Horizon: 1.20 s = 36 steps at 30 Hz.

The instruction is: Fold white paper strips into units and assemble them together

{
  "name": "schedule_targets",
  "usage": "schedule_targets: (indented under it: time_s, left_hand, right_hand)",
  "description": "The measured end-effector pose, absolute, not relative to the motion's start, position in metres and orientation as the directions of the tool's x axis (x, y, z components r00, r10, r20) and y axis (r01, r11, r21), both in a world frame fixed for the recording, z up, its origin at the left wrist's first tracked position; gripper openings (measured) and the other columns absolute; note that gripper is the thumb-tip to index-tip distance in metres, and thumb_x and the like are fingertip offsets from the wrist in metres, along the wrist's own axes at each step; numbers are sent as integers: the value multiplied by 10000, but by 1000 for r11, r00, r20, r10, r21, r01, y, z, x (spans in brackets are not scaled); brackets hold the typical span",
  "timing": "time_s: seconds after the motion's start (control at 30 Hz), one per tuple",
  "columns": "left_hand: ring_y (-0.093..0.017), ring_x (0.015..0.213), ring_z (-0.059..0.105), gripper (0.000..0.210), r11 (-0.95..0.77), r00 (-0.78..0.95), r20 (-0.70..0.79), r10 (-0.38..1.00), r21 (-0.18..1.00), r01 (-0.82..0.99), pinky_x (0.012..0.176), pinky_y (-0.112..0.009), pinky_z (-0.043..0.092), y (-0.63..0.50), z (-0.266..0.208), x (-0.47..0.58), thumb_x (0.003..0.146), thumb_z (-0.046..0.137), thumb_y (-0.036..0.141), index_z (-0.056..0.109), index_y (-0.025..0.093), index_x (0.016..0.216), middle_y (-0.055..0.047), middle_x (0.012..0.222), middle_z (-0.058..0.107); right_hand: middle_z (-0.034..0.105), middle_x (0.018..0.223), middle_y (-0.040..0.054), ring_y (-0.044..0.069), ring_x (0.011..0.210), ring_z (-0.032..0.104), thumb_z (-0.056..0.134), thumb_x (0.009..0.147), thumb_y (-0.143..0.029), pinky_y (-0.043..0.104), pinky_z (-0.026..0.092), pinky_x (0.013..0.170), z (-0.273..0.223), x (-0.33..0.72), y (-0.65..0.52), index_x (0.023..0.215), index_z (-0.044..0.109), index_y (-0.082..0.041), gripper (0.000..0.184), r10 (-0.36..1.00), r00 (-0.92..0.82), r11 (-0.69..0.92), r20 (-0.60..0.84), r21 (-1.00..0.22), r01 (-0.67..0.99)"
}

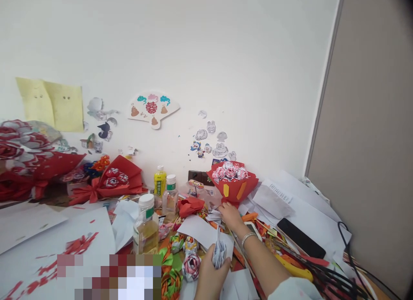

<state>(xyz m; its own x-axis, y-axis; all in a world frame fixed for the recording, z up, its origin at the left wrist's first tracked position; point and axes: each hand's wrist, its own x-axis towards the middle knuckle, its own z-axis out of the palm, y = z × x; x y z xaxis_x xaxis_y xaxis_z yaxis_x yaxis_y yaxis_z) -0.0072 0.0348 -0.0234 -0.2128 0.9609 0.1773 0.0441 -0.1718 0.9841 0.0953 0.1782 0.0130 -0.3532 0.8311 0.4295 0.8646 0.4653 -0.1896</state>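
Observation:
My left hand (210, 272) is closed around a bundle of folded white paper (219, 253) with pleated layers, held upright above the cluttered table. Farther forward, my right hand (230, 218) reaches to the foot of a red paper bouquet (232, 184) with pink and white paper roses. Its fingertips are at small white paper pieces (213, 214); whether they grip one is hidden. Left of my left hand lies a pink and white paper rose (191, 265), beside green and orange paper flowers (171, 282). A white sheet (196, 231) lies behind the folded bundle.
Drink bottles stand left of centre: a clear one (146, 231), a smaller clear one (170, 201) and a yellow one (160, 179). On the right are a black phone (300, 237), a yellow-handled tool (295, 267) and dark cables (338, 272). More bouquets (119, 177) line the wall.

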Motion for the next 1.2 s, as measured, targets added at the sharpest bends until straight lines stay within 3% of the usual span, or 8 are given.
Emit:
schedule_targets:
  time_s: [0.2, 0.37, 0.43, 0.5, 0.53, 0.77, 1.0, 1.2]
  left_hand:
    - [-225, 770, 595, 331, -206, -172, 212, 962, 977, 52, 726, -292, 453, 35, -22, -10, 552, 620, 272, 597, 128, 849, -73, 791, 665]
    - [-233, 796, 599, 386, -236, -184, 235, 954, 972, 18, 745, -323, 461, 36, -20, -13, 561, 630, 323, 587, 121, 888, -99, 826, 664]
    - [-233, 818, 599, 404, -239, -204, 236, 950, 971, 11, 766, -334, 458, 36, -18, -14, 575, 622, 357, 580, 119, 899, -109, 858, 661]
    - [-233, 848, 596, 423, -244, -235, 234, 943, 970, -11, 790, -342, 452, 35, -15, -15, 591, 611, 392, 573, 121, 915, -117, 897, 655]
    - [-233, 857, 596, 427, -250, -244, 236, 940, 968, -27, 797, -345, 451, 35, -13, -15, 598, 605, 407, 571, 124, 916, -120, 908, 654]
    - [-242, 786, 618, 391, -245, -108, 235, 966, 965, -94, 753, -354, 480, 32, -7, -14, 530, 665, 406, 610, 132, 804, -100, 816, 688]
    - [-215, 724, 613, 330, -183, -127, 180, 975, 983, -11, 675, -304, 487, 30, -3, -17, 524, 671, 342, 606, 130, 767, -84, 765, 679]
    - [-197, 735, 602, 340, -191, -160, 187, 969, 981, -10, 675, -296, 479, 33, -11, -20, 559, 660, 316, 577, 121, 825, -89, 813, 659]
  right_hand:
    - [578, 816, 63, 202, 798, 523, 404, 778, -208, 309, 392, 719, 27, 102, 162, 816, 520, -176, 127, 785, -218, 535, 581, -456, 711]
    - [570, 803, 70, 201, 747, 545, 328, 808, -283, 302, 435, 674, 43, 112, 128, 846, 452, -210, 150, 781, -74, 560, 620, -643, 523]
    - [576, 786, 55, 194, 721, 554, 356, 799, -307, 291, 447, 646, 40, 115, 107, 844, 433, -223, 123, 800, -77, 564, 595, -703, 433]
    - [582, 725, 36, 203, 680, 560, 438, 757, -329, 308, 449, 613, 27, 115, 85, 804, 437, -221, 118, 889, -127, 456, 440, -876, 155]
    - [584, 723, 31, 204, 689, 561, 473, 734, -337, 318, 448, 632, 19, 114, 74, 799, 445, -214, 142, 908, -154, 406, 390, -909, 93]
    - [554, 1034, 54, 191, 1052, 451, 472, 756, -273, 324, 355, 880, -15, 112, 34, 1005, 486, -204, 259, 859, -303, 471, 413, -869, 151]
    - [575, 836, 28, 182, 826, 526, 489, 719, -214, 282, 407, 734, -4, 117, 28, 827, 498, -191, 111, 890, -257, 454, 376, -780, 431]
    - [561, 767, 17, 164, 728, 531, 370, 811, -285, 260, 401, 654, -11, 120, 27, 852, 449, -191, 129, 890, -222, 454, 397, -739, 498]
